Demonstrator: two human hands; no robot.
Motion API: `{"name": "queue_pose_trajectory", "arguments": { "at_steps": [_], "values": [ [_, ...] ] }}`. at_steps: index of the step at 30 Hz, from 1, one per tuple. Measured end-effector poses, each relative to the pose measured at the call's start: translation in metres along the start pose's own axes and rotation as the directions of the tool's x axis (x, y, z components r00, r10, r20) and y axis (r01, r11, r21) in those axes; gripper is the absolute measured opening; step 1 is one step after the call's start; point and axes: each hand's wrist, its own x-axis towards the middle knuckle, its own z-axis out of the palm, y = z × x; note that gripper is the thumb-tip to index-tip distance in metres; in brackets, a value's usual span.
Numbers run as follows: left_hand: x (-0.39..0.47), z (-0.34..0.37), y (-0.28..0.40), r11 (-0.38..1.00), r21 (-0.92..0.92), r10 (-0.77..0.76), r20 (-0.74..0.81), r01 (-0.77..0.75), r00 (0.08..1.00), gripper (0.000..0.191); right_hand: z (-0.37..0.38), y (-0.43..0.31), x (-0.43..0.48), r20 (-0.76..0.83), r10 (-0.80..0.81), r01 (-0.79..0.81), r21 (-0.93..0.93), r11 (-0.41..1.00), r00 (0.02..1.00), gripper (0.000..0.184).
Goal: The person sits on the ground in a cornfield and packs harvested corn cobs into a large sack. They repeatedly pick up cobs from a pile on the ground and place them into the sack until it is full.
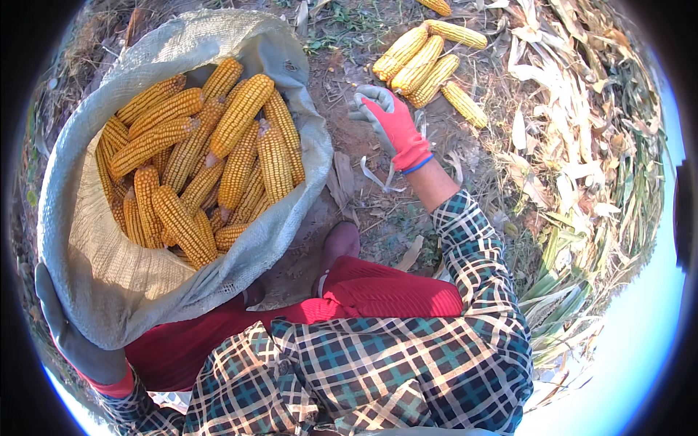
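A white woven sack [71, 152] stands wide open at the left, its rim rolled outward, with many husked yellow corn cobs [240, 117] inside. My left hand [82, 343], in a gray-coated glove, lies against the outside of the sack at its lower left; whether its fingers grip the fabric is hard to tell. My right hand [381, 111], in a red and gray glove, is over the ground to the right of the sack, fingers curled and partly hidden, with no cob seen in it. Just beyond it lies a small group of corn cobs [417, 64] on the soil.
Dry corn husks and stalks [572, 125] form a long heap along the right side. Another cob [436, 6] lies at the top edge. My shoe [341, 242] is on the ground beside the sack. Loose husk pieces and green weeds [349, 19] are scattered over the soil.
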Motion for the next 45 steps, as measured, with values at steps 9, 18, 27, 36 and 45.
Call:
{"name": "queue_pose_trajectory", "arguments": {
  "at_steps": [9, 18, 27, 36, 45],
  "values": [
    [-0.002, -0.005, -0.016, 0.988, -0.085, -0.133, -0.054, 0.128, 0.99, 0.058, -0.192, 0.007, -0.009, -0.386, -0.58, -0.31, -0.922, 0.231, 0.717, 0.073],
    [0.001, -0.004, -0.001, 0.994, -0.026, -0.107, -0.031, 0.106, 0.994, 0.053, -0.212, -0.007, 0.033, -0.512, -0.331, -0.577, -0.805, -0.135, 0.792, 0.062],
    [0.007, 0.014, 0.004, 0.915, -0.39, -0.098, 0.036, 0.104, 0.995, 0.041, -0.219, -0.023, -0.027, -0.526, -0.628, -0.217, -0.837, 0.503, 0.574, 0.057],
    [0.013, 0.026, 0.009, 0.751, -0.649, -0.058, 0.122, 0.124, 0.991, 0.042, -0.069, -0.053, -0.016, -0.467, -0.267, 0.34, 0.076, 0.937, 0.843, 0.042],
    [0.005, 0.029, 0.006, 0.78, -0.618, -0.041, 0.105, 0.097, 0.994, 0.039, 0.012, -0.063, 0.005, -0.007, -0.208, 0.208, -0.011, 0.978, 0.978, 0.049]
  ]
}}
